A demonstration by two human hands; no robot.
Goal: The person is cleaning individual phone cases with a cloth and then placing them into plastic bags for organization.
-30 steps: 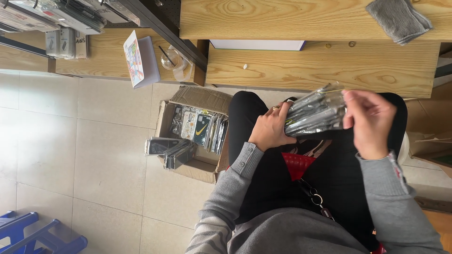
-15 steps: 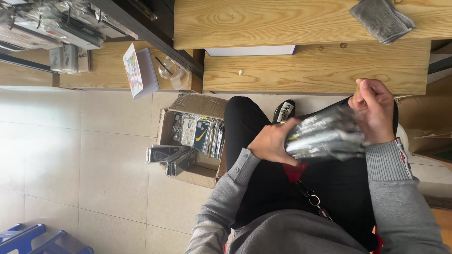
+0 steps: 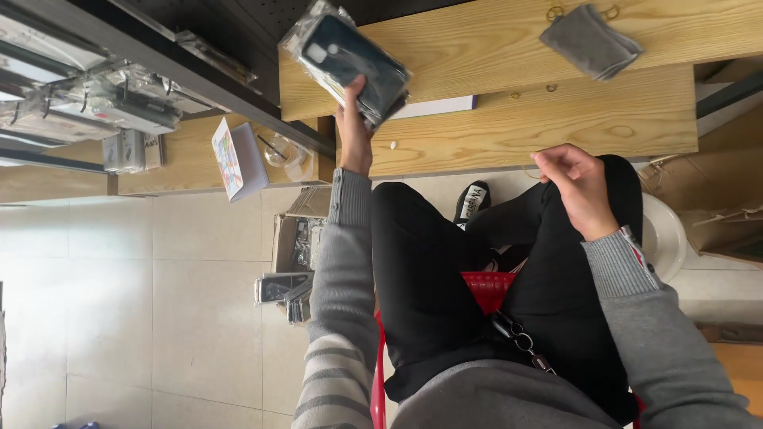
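The left hand [image 3: 355, 119] is clamped on a stack of bagged dark phone cases [image 3: 347, 59], which juts beyond its fingertips, long axis slanting across the wooden surface [image 3: 556, 119]. The right hand [image 3: 574, 184], loosely curled and empty, hangs well apart over the lap.

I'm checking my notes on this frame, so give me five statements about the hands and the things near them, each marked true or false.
1. The left hand holds a stack of clear-wrapped dark packets up by the wooden shelf. True.
2. The right hand grips the packets too. False: it holds nothing and hangs over the knee.
3. A grey cloth lies on the shelf. True.
4. The cardboard box on the floor sits on the shelf's top. False: it stands on the tiled floor by the left sleeve.
5. The person sits on a blue seat. False: the seat is red.
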